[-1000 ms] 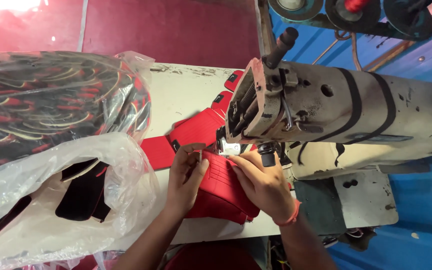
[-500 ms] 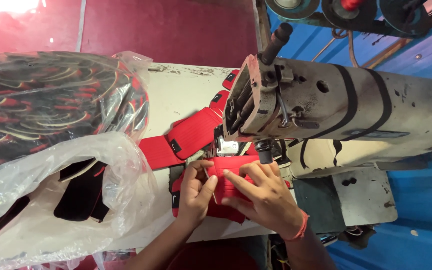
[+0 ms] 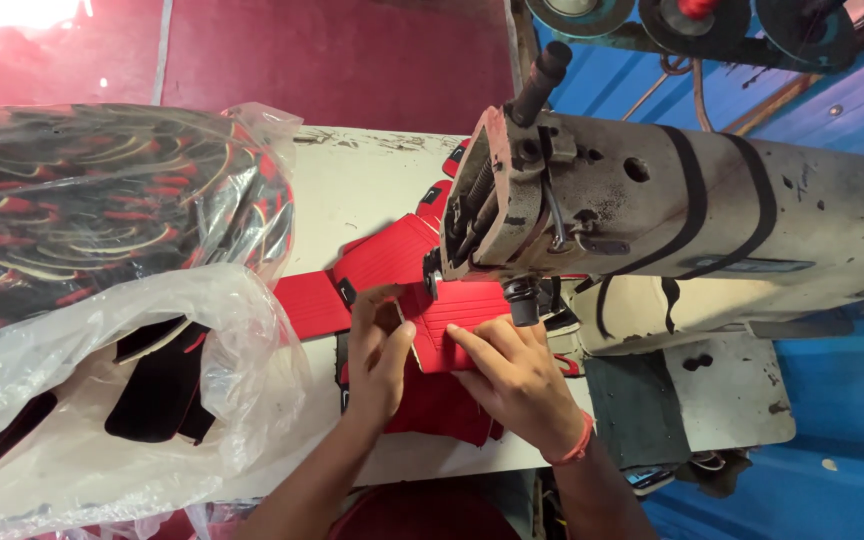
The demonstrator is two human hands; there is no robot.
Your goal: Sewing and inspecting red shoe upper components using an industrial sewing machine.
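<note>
A red ribbed fabric piece (image 3: 457, 318) lies under the head of a worn beige sewing machine (image 3: 672, 215). My left hand (image 3: 380, 352) presses flat on its left part, fingers spread. Flat on the fabric to the right of it, just in front of the presser foot (image 3: 522, 300), rests my right hand (image 3: 517, 378), which wears a red wrist thread. More red sewn pieces (image 3: 372, 270) trail away to the left behind the needle. The needle itself is hidden by the machine head.
A clear plastic bag (image 3: 102, 210) of black-and-red pieces lies at the far left. A nearer bag (image 3: 82, 410) holds black pieces. The white table (image 3: 352, 185) ends near my body. Blue floor and thread spools (image 3: 692, 12) are at the right.
Both hands have slid the red piece forward and to the right under the machine head. The view has shifted slightly.
</note>
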